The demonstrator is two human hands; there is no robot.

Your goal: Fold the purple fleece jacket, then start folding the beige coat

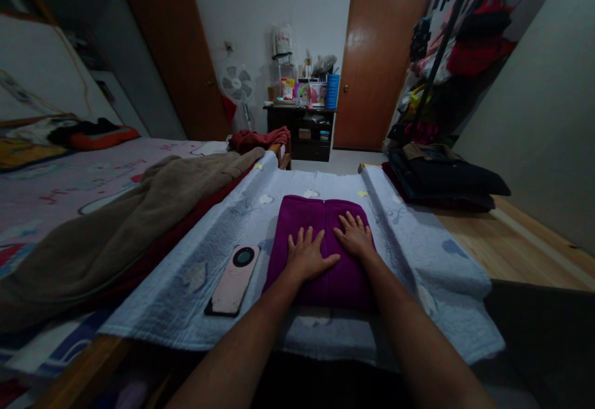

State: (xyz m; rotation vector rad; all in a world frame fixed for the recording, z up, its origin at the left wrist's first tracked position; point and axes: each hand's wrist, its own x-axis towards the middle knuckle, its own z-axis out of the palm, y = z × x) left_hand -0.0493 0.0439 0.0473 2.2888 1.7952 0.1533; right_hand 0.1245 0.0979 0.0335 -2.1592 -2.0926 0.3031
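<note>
A purple zip-up garment [297,217] lies folded into a neat rectangle, its zipper running down the middle. My left hand [307,257] rests flat on its left half, fingers spread. On the right half, near the zipper, my right hand [356,235] also lies flat with the fingers apart. Beneath the garment spreads a light blue quilted cloth [223,223]. A pink phone [235,282] with a round black camera ring lies face down on that cloth, left of the garment.
At the left, a brown garment [153,204] lies along the edge of a bed [111,167]. Folded dark clothes [446,176] are stacked on a wooden surface [502,235] at the right. Farther back stand a fan [238,83] and a dark cabinet [302,133] bearing several items.
</note>
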